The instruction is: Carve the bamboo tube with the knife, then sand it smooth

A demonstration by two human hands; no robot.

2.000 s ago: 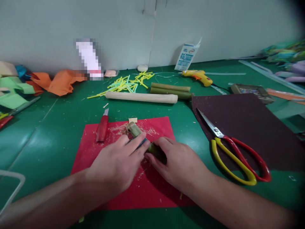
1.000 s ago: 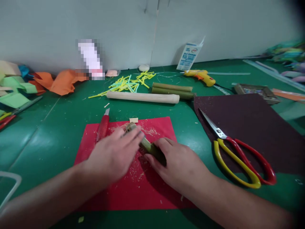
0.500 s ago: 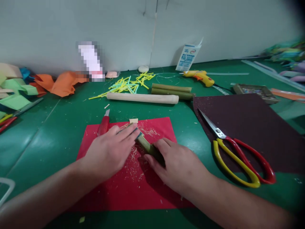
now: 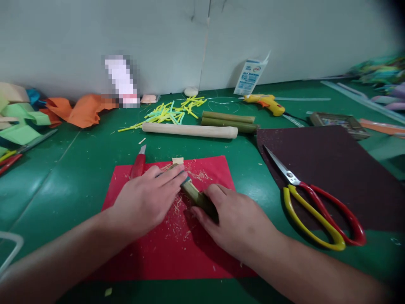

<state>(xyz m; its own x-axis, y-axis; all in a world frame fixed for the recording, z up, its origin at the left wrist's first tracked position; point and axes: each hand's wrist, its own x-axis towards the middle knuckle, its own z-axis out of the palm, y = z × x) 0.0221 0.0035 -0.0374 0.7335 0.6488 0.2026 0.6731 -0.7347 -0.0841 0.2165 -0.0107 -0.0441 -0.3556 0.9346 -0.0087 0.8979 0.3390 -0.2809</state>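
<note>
bamboo (image 4: 192, 191) in right hand (image 4: 236, 213), scissors (image 4: 293, 179) nearby, knife (image 4: 138, 166) partly behind left hand (image 4: 148, 196)

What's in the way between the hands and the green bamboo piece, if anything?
Nothing visible for the right hand: it holds the near end of the green bamboo piece directly. Under the left hand, a thin dark strip seems to lie between it and the bamboo.

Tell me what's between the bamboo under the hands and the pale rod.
In the head view, past the bamboo come shavings on the red sheet, a pale scrap at its far edge, then green tabletop up to the pale rod.
</note>
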